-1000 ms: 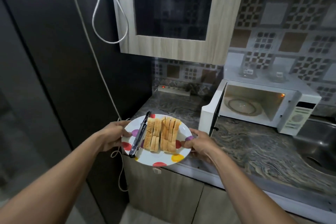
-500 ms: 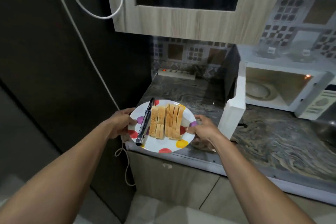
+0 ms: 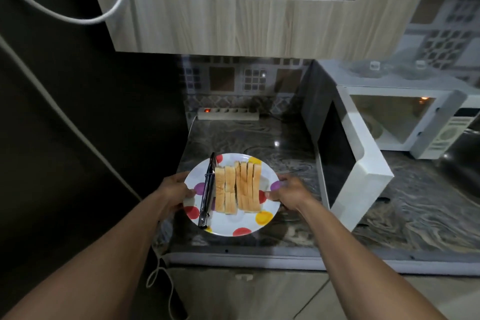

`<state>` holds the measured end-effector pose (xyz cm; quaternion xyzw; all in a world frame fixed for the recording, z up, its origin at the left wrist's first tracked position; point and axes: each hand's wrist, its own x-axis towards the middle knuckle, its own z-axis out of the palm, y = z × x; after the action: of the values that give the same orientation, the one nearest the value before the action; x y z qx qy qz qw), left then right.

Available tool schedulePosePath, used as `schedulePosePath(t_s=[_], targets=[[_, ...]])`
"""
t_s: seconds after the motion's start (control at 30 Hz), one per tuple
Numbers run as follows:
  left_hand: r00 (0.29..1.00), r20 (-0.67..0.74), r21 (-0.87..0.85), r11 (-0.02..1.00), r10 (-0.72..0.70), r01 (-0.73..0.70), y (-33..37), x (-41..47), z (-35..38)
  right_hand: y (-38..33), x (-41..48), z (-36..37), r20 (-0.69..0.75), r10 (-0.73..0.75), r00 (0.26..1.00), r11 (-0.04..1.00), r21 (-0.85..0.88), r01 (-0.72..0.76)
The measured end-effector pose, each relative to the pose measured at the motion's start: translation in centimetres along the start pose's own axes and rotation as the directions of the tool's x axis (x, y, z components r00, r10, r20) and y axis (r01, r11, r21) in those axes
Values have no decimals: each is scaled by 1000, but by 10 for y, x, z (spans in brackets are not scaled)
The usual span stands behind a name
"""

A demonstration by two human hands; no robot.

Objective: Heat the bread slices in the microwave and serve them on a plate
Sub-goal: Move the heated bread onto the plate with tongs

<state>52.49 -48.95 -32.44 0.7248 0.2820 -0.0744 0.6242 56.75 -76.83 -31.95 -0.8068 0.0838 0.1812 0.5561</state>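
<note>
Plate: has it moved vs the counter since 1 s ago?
Yes. The plate moved inward over the counter, toward the power strip; earlier it overhung the front edge. Left hand and right hand grip its rim.

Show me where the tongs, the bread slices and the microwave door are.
tongs [image 3: 207, 192], head view, middle of the metal arms.
bread slices [image 3: 239, 187], head view, centre of the stack.
microwave door [image 3: 335, 161], head view, its dark window pane.
</note>
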Motion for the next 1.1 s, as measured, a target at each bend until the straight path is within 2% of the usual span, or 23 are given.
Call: schedulePosePath(t_s=[0.2, 0.47, 0.83, 1.1], targets=[[999, -9, 92, 994, 52, -51, 6, 62, 15, 6, 52, -1, -85, -12, 996, 999, -41, 9], [994, -52, 142, 986, 92, -84, 7, 129, 40, 14, 108, -1, -124, -17, 992, 999, -41, 12], [996, -38, 282, 957, 83, -69, -3, 200, 42, 28, 148, 9, -153, -45, 987, 972, -234, 8], [996, -41, 380, 923, 79, -58, -1, 205, 45, 30, 167, 13, -184, -11, 983, 947, -317, -49]])
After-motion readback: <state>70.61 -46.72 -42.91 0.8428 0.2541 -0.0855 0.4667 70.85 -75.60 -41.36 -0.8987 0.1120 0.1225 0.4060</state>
